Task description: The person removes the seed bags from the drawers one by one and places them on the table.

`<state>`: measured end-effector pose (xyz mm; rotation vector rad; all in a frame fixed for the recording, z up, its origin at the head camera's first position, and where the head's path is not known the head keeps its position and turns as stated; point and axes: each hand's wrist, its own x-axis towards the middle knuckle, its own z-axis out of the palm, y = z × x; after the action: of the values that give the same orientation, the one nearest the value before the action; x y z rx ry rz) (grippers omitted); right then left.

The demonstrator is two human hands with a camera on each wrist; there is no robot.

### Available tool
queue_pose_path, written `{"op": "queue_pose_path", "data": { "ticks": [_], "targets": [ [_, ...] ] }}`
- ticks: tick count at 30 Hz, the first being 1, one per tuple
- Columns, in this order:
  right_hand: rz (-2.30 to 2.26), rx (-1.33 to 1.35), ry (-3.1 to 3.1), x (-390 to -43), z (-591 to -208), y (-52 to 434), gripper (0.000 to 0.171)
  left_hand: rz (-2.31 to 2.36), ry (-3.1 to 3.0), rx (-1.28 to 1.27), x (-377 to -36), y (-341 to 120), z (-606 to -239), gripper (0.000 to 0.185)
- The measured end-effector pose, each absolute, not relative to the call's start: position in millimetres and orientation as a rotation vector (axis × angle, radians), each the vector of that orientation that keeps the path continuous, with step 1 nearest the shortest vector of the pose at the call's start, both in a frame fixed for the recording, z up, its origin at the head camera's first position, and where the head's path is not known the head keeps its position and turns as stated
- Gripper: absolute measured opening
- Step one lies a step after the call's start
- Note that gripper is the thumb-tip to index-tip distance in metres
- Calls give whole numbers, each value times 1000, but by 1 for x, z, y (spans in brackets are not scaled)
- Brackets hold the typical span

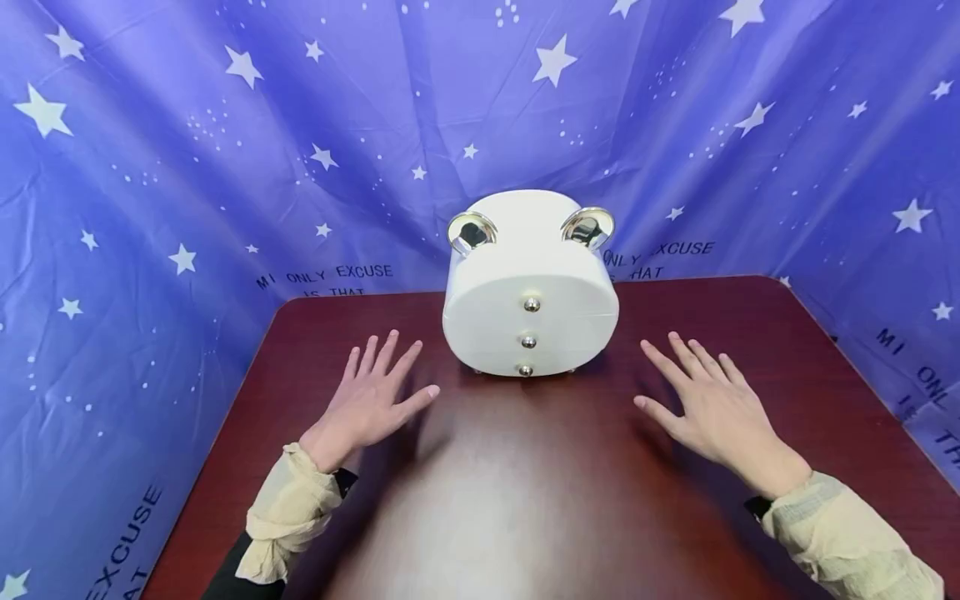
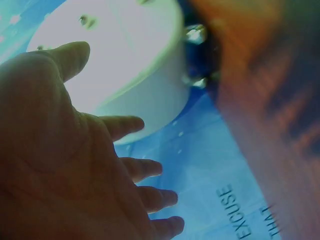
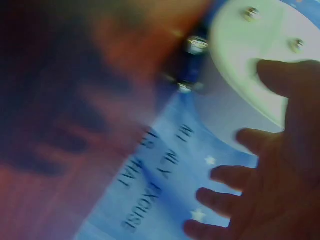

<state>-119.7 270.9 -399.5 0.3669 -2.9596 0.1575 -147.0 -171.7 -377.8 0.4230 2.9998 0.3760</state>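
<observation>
Hovering empty, spread wide, left hand [image 1: 369, 407] and right hand [image 1: 712, 412] flank the middle of the table [image 1: 517, 475]; the white case [image 1: 566, 321] stands towards its far edge. Seemingly poised; gripping would need both brought inward.

Holds the left hand [image 1: 367, 408] and the right hand [image 1: 716, 412] well apart, palm-down, with fingers [image 1: 386, 353] straight and spread, thumbs [image 1: 417, 403] turned inward and both forearms [image 1: 291, 504] angled toward each other.
</observation>
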Motion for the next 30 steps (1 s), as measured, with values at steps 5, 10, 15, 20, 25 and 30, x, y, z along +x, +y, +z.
{"op": "queue_pose_path", "data": {
  "ticks": [5,10,15,20,25,30],
  "targets": [
    [152,407,-2825,-117,-373,262,62,522,2991,426,-161,-174,-349,79],
    [279,468,-2670,-124,-331,234,34,1049,2890,479,-202,-157,-305,80],
    [394,538,-2676,-141,-313,195,24,1510,2628,471,-247,-130,-293,83],
    [447,452,-2810,-165,-316,164,34,1671,2525,585,-282,-110,-308,76],
    [496,333,-2892,-173,-317,141,39,1839,2416,724,-297,-93,-325,63],
    [552,280,-2834,-173,-308,128,48,1980,2232,863,-298,-79,-329,70]
  ]
}}
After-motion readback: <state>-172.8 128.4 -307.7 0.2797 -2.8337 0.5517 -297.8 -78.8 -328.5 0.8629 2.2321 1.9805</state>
